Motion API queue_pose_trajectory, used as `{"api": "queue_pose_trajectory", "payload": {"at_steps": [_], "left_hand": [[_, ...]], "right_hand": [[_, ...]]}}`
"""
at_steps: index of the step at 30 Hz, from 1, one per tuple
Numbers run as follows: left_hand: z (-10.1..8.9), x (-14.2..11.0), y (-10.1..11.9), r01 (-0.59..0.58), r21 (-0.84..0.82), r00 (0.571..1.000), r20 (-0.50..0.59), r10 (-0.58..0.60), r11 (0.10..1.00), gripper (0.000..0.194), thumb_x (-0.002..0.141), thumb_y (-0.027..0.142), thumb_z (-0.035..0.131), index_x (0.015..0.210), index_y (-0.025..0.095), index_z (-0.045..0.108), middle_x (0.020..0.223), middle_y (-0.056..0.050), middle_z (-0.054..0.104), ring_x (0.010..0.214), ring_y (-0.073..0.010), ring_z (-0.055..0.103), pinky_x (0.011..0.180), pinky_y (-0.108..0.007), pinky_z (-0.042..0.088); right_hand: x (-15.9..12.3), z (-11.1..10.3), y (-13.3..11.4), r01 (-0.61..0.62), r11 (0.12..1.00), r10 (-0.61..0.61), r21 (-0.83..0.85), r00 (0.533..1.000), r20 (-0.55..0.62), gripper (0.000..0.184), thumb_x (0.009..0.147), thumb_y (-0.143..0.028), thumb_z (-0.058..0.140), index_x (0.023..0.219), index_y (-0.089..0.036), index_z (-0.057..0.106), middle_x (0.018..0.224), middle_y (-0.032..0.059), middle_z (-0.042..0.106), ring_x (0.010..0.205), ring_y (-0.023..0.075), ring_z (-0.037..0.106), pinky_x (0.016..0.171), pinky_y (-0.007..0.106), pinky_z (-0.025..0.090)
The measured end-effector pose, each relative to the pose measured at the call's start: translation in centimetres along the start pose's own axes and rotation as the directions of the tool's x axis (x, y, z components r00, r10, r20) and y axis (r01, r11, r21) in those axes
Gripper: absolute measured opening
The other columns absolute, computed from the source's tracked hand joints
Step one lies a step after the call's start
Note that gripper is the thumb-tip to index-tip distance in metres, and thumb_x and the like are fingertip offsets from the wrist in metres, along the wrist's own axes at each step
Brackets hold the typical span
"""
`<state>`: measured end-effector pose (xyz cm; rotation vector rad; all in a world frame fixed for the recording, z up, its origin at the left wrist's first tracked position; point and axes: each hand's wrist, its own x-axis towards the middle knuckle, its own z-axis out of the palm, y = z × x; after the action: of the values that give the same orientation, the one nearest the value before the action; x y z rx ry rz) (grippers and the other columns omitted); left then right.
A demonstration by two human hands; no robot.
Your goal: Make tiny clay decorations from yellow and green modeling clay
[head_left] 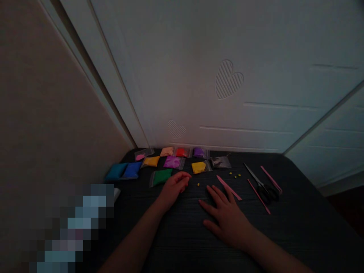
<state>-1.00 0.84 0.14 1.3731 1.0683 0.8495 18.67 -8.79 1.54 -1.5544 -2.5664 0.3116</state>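
Note:
My left hand (176, 185) is closed, thumb against the curled fingers, beside a bag of green modelling clay (162, 177). Whatever is between those fingertips is too small or hidden to make out. Fingers spread, my right hand (227, 218) lies over the dark table, palm down. Between the two hands sits a tiny yellow piece (198, 184). A pink plastic clay knife (229, 188) lies just beyond my right fingers. Further right are several small yellow bits (235, 176). Behind them stands a bag of yellow clay (199, 167).
Bags of clay line the back, including red (182, 152), purple (172, 162) and blue (131, 170). On the right lie black-handled scissors (261, 184) and two pink tools (258, 196). A white door or panel (187, 76) rises behind the table (176, 242). The lower left is pixelated.

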Motion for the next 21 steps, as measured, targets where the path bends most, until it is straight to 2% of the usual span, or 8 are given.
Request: {"api": "queue_pose_trajectory", "payload": {"at_steps": [2,6,11,15,19,21], "left_hand": [[0.00,0.01,-0.05,0.005,-0.001,1.000,-0.003,-0.005,1.000,0.023,0.076,0.034,0.048,0.088,0.016,0.053,0.061,0.004,0.044,0.048,-0.0067,0.038,0.046,-0.020,0.028],[-0.01,0.07,-0.19,0.014,-0.004,1.000,-0.010,-0.014,1.000,0.024,0.075,0.035,0.048,0.088,0.016,0.054,0.062,0.004,0.045,0.048,-0.0064,0.038,0.046,-0.020,0.029],[-0.02,0.08,-0.13,0.012,-0.005,1.000,-0.017,-0.012,1.000,0.025,0.074,0.036,0.049,0.087,0.016,0.055,0.061,0.004,0.046,0.047,-0.0068,0.038,0.045,-0.020,0.028],[0.01,0.02,0.06,0.009,-0.006,1.000,-0.017,-0.009,1.000,0.025,0.073,0.036,0.049,0.087,0.016,0.055,0.061,0.003,0.046,0.047,-0.0068,0.039,0.045,-0.020,0.028],[0.04,0.02,0.09,0.010,-0.006,1.000,-0.017,-0.010,1.000,0.026,0.073,0.036,0.049,0.087,0.015,0.055,0.061,0.003,0.046,0.047,-0.0069,0.039,0.044,-0.020,0.029],[0.02,0.03,0.05,0.006,-0.005,1.000,-0.013,-0.006,1.000,0.026,0.073,0.036,0.048,0.088,0.016,0.055,0.061,0.003,0.046,0.047,-0.0068,0.039,0.045,-0.020,0.029]], "right_hand": [[-0.05,-0.03,0.04,0.001,1.000,-0.001,0.000,1.000,0.000,0.052,0.079,-0.059,0.025,0.126,-0.037,0.030,0.141,0.0040,0.016,0.128,0.0260,0.013,0.099,0.053,0.006],[0.06,0.10,0.23,-0.075,0.997,0.074,-0.025,0.997,-0.037,0.059,0.079,-0.058,0.023,0.129,-0.028,0.027,0.140,0.0090,0.019,0.128,0.0272,0.013,0.099,0.053,0.005],[0.23,0.20,0.29,0.029,0.999,-0.030,-0.028,0.999,-0.020,0.050,0.079,-0.058,0.025,0.125,-0.037,0.031,0.141,0.0048,0.016,0.128,0.0268,0.013,0.098,0.054,0.006],[0.22,0.17,0.23,-0.077,0.996,0.074,-0.049,0.996,-0.056,0.058,0.079,-0.058,0.023,0.129,-0.028,0.028,0.139,0.0100,0.020,0.127,0.0272,0.013,0.099,0.053,0.005],[0.11,0.04,0.28,0.021,0.999,-0.022,-0.046,0.999,-0.023,0.050,0.079,-0.058,0.024,0.124,-0.038,0.032,0.140,0.0052,0.019,0.128,0.0260,0.013,0.098,0.054,0.006],[0.17,0.09,0.34,0.030,0.998,-0.031,-0.046,0.999,-0.021,0.050,0.079,-0.058,0.024,0.124,-0.038,0.032,0.140,0.0051,0.019,0.128,0.0258,0.014,0.098,0.054,0.006]]}}
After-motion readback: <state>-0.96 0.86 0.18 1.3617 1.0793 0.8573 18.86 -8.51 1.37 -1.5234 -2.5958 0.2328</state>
